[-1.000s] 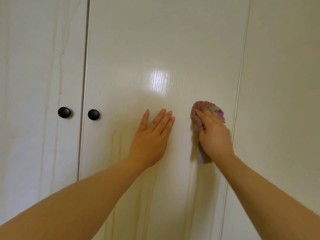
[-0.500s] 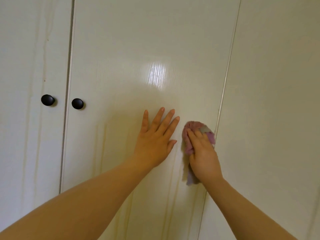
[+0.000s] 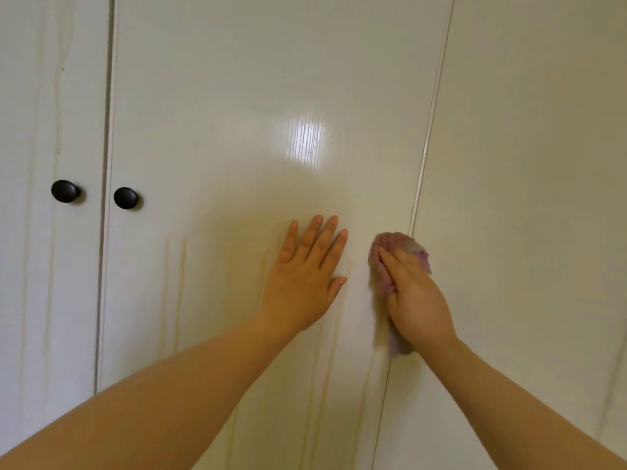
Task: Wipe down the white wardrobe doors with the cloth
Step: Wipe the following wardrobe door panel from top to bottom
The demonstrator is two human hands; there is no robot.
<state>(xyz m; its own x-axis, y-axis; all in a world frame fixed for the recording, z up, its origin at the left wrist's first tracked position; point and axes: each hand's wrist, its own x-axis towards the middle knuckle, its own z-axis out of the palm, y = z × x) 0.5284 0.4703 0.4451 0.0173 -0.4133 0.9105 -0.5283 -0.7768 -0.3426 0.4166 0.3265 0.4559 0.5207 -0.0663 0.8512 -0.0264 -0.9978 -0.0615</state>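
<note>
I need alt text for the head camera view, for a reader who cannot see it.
A person's right hand holds a bunched pink cloth against the right edge of a glossy white wardrobe door, while the left hand rests flat on the same door. Yellowish streaks run down the door, and two black knobs sit at the left.

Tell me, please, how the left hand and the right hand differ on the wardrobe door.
The left hand lies flat and bare on the middle door, fingers straight; the right hand holds a pink cloth against it. The left hand sits towards the panel's middle; the right hand is at its right edge, by the seam. Both point their fingers upward against the same door.
</note>
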